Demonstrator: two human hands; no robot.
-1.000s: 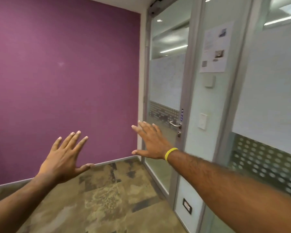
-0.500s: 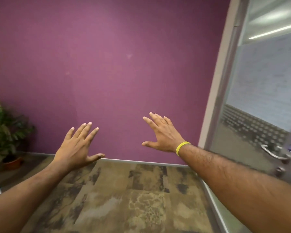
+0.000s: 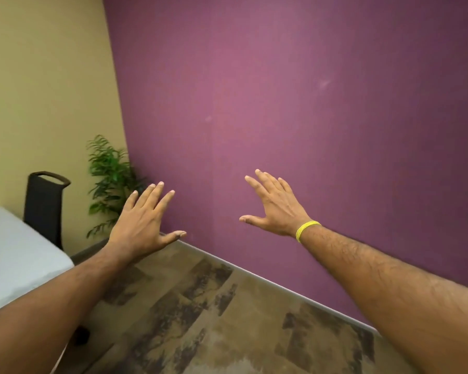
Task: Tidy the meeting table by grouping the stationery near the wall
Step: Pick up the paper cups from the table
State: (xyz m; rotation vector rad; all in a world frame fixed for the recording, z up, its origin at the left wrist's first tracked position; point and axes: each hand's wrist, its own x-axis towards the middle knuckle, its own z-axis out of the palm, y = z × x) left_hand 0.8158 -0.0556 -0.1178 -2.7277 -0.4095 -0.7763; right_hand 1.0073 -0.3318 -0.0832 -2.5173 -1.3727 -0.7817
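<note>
Purple wall (image 3: 281, 103) ahead, white table edge (image 3: 52, 255) leftward; left grip (image 3: 141, 225), right grip (image 3: 276, 209) splayed over carpet (image 3: 214, 319).

A dark chair (image 3: 45, 209) with a handle slot in its back stands upright before the beige wall (image 3: 43, 90), and near it a leafy green plant (image 3: 110, 182) fills the corner where the purple wall (image 3: 281, 103) begins. A pale skirting (image 3: 281, 286) runs along that wall's foot, above mottled brown carpet (image 3: 200, 319)

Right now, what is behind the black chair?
The beige wall, and a green plant in the corner to its right. The white table covers the chair's lower part; the plant's pot is not visible.
</note>
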